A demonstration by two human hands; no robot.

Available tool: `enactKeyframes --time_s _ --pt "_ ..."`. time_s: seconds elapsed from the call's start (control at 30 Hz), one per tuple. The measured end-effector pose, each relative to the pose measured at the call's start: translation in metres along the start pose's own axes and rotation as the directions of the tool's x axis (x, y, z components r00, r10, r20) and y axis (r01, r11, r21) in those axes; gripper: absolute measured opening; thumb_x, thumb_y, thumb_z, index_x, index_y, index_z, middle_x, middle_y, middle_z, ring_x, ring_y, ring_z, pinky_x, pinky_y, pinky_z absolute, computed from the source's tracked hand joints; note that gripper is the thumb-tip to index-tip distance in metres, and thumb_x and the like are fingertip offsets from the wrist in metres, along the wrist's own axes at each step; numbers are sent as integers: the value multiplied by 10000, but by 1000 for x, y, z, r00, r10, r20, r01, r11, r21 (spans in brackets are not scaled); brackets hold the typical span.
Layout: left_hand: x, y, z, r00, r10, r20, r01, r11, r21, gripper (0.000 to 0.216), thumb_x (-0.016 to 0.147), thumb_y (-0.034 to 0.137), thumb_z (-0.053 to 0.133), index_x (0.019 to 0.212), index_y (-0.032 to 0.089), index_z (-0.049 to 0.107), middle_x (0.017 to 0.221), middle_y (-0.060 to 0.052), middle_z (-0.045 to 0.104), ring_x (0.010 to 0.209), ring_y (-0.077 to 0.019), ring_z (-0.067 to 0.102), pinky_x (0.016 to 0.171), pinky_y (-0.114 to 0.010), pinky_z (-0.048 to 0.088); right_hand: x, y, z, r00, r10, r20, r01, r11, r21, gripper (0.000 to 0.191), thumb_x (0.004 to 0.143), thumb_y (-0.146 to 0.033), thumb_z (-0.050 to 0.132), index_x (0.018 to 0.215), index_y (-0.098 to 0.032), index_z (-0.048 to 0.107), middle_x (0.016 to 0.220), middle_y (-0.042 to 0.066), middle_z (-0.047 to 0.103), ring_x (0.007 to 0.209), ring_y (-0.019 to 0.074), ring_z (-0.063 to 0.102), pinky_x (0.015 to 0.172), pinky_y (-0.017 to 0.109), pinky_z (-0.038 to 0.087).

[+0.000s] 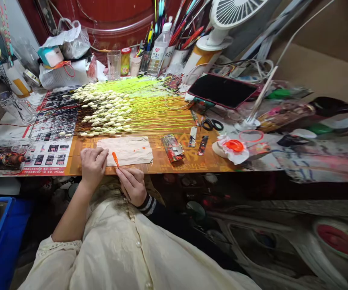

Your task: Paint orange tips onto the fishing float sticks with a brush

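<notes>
- A small orange plastic sliver (115, 158), tapered and narrow, stands tilted over the lower edge of a crumpled paper sheet (125, 151), which has orange flecks on it.
- The right hand (132, 186) grips the sliver's lower end between thumb and fingertips, wrist bent, a striped cuff at the wrist.
- The left hand (93, 167) lies relaxed, unclenched and holding nothing, its fingertips on the paper's edge.
- Both hands rest at the front edge of the counter (158, 169).
- Beyond the paper, yellow-green wires (149, 108) with white beaded tips (103, 108) lie fanned out.
</notes>
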State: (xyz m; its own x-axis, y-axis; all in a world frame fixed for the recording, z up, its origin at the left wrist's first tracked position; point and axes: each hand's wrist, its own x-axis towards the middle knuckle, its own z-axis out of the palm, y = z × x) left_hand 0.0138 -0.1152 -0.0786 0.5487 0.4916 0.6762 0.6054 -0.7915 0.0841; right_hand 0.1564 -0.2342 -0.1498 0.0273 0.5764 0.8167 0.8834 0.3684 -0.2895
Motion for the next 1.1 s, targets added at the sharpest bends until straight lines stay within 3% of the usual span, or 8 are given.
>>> enactKeyframes --time_s 0.6,0.87,1.1 --pt "1 0 1 1000 13 -22 -13 1000 12 208 942 219 555 1115 214 671 1045 -73 711 953 -205 609 930 -402 367 2 0 -3 1000 -9 -30 10 1000 19 573 886 -51 570 1440 -146 457 1175 118 690 1050 207 561 948 376 475" --pt "-5 -5 1 999 -24 -26 25 1000 13 254 939 240 564 1176 222 654 1067 -82 712 969 -214 617 952 -413 371 0 1 -4 998 -40 -48 43 997 61 653 865 -54 587 1479 -189 410 1148 96 703 1016 212 576 927 408 502" --pt "-9 -8 0 999 -19 -36 20 999 37 272 935 236 570 1196 210 642 1069 -81 713 973 -216 609 956 -400 383 0 -3 5 998 -55 4 54 995 87 646 889 -79 540 1502 -208 380 1205 96 689 1060 223 590 925 399 495"
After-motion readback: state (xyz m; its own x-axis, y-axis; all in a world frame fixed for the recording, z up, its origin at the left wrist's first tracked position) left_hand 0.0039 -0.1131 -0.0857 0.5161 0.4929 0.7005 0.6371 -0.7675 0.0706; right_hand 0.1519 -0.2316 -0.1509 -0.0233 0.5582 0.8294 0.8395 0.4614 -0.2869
